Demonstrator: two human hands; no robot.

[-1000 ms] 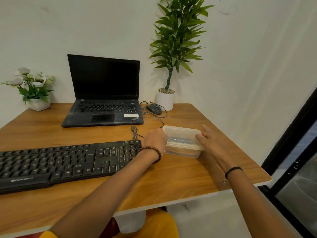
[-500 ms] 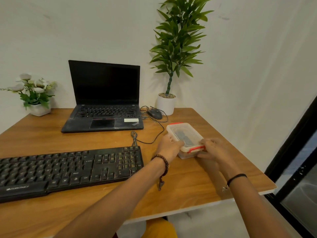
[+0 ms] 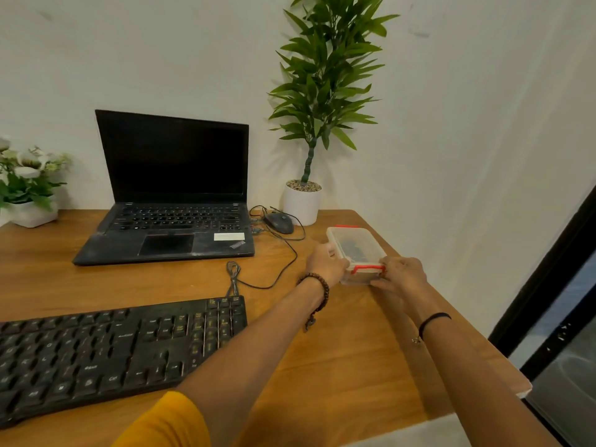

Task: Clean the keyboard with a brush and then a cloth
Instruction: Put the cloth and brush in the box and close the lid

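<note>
A clear plastic box [image 3: 356, 245] with red clips stands on the wooden desk [image 3: 338, 350] at the right. Something dark lies inside it; I cannot tell what. My left hand [image 3: 325, 264] grips the box's left side. My right hand [image 3: 401, 274] holds its near right corner, with fingers at the red clip [image 3: 367, 269]. The black keyboard [image 3: 113, 353] lies at the near left of the desk, its cable running toward the back. No brush or cloth shows in the open.
An open black laptop [image 3: 171, 201] sits behind the keyboard. A black mouse [image 3: 279, 222] and its cable lie beside it. A tall potted plant [image 3: 303, 201] stands at the back, a flower pot [image 3: 30, 211] at the far left. The desk's right edge borders a dark-framed glass panel [image 3: 554, 285].
The box has been turned so that a short end with a red clip faces me. My hands have shifted from its two sides to that near end, the right hand onto the clip.
</note>
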